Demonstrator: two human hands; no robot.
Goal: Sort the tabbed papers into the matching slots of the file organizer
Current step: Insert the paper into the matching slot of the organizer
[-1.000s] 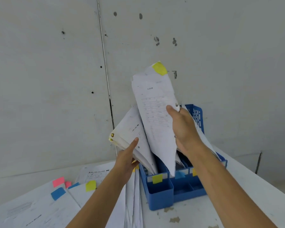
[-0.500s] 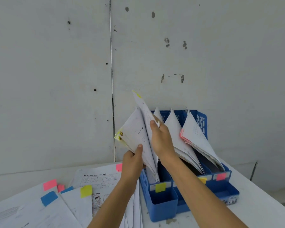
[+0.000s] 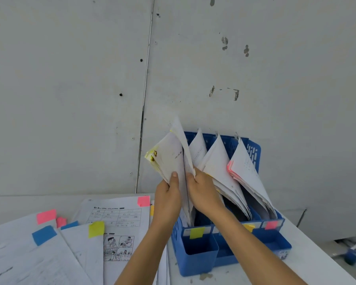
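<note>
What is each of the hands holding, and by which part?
The left hand grips the yellow-tabbed stack at its lower edge; the right hand pinches a single sheet by its right edge.

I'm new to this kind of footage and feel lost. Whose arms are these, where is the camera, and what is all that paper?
No machine here: a person works with bare hands. The single picture comes from a camera worn on the head, looking forward and down, so the arms reach in from below. On the table stands a blue file organizer with colour labels on its slots and papers inside. To its left lie loose papers with pink, blue and yellow tabs. The left hand holds the yellow-tabbed stack leaning out of the leftmost slot, while the right hand pinches a sheet beside it, apparently to file it there.
</note>
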